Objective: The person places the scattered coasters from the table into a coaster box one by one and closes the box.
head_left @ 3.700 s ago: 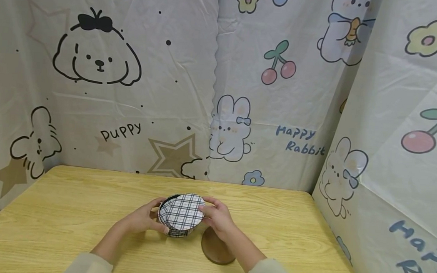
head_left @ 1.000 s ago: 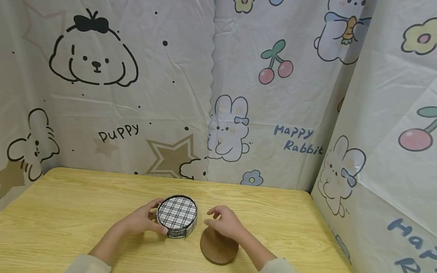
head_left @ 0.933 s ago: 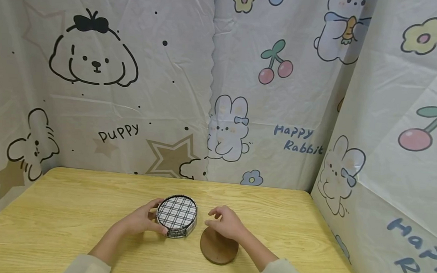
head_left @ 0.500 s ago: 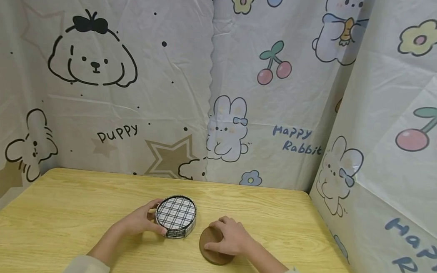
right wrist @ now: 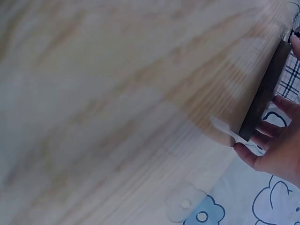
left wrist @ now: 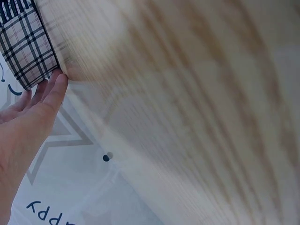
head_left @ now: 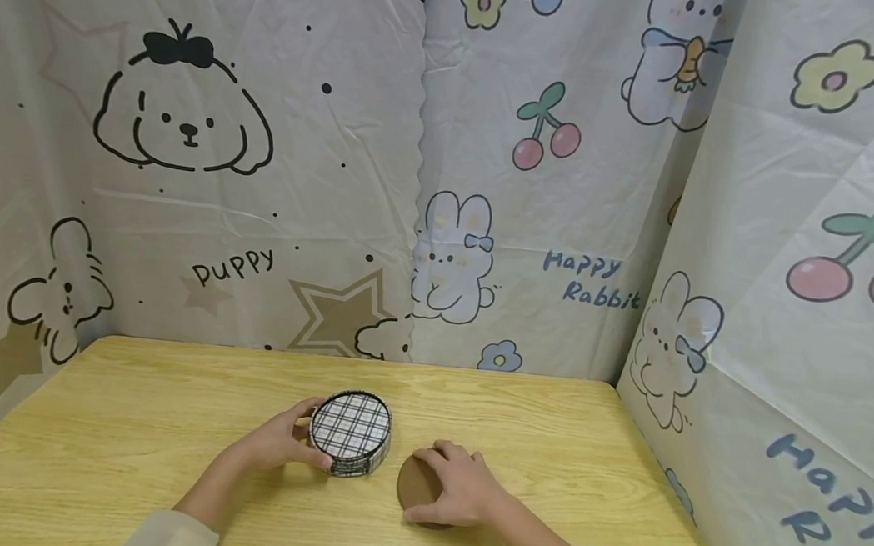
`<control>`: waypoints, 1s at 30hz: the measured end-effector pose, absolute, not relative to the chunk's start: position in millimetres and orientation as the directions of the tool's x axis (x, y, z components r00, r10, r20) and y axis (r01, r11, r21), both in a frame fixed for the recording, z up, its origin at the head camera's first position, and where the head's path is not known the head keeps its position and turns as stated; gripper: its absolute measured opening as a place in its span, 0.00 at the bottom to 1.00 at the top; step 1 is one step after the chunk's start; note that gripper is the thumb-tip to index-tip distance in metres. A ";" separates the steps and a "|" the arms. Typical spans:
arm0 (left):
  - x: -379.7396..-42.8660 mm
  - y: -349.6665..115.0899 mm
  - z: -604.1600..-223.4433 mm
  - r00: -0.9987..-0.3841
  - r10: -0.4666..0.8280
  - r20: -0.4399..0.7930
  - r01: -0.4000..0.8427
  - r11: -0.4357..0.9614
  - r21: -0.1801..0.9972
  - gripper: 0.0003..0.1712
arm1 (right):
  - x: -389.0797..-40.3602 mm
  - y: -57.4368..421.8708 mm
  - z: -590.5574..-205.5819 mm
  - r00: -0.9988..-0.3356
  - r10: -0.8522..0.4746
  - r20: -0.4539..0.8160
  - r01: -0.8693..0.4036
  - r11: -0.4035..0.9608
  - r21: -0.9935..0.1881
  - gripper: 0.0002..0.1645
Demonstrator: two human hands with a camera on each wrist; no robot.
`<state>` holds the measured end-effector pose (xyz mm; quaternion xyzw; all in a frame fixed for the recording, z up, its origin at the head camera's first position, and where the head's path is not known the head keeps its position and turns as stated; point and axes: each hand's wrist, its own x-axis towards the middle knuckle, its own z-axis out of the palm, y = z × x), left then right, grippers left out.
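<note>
A round black-and-white plaid holder (head_left: 378, 458) stands upright on the table, with a matching plaid coaster (head_left: 353, 424) lying inside its dark rim. My left hand (head_left: 275, 443) grips the holder's left side, thumb at the front and fingers behind. In the left wrist view, fingertips press the holder's plaid wall (left wrist: 29, 49). To the right, a flat brown round disc (head_left: 414, 487) lies partly hidden beneath my right hand (head_left: 466, 485), whose thumb and fingers spread across it to its edges. The right wrist view shows fingers around the disc's thick dark edge (right wrist: 266, 91).
The yellow wood-grain table (head_left: 197, 392) extends around both things. Behind it hangs a cream curtain (head_left: 354, 159) printed with cartoon animals, and another curtain (head_left: 799, 370) closes off the right side.
The tilted plaid coaster my right hand held over the holder now lies flat inside. My right hand let go, moved right and nearer, and took hold of the brown disc. The left hand stayed.
</note>
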<state>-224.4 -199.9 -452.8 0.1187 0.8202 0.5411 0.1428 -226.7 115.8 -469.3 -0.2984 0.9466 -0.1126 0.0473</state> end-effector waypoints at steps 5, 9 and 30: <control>-223.7 -200.5 -452.4 -0.935 0.337 -0.108 0.033 0.386 0.922 0.58 | -226.5 113.1 -470.4 -0.818 -0.575 -0.020 -0.555 0.796 -0.241 0.52; -223.6 -200.7 -453.0 -0.935 0.336 -0.112 0.028 0.388 0.921 0.57 | -227.1 112.3 -472.4 -0.817 -0.577 -0.014 -0.558 0.796 -0.233 0.52; -224.5 -200.6 -453.8 -0.931 0.347 -0.113 0.031 0.382 0.924 0.58 | -230.9 102.7 -448.5 -0.814 -0.568 0.117 -0.578 0.779 -0.242 0.47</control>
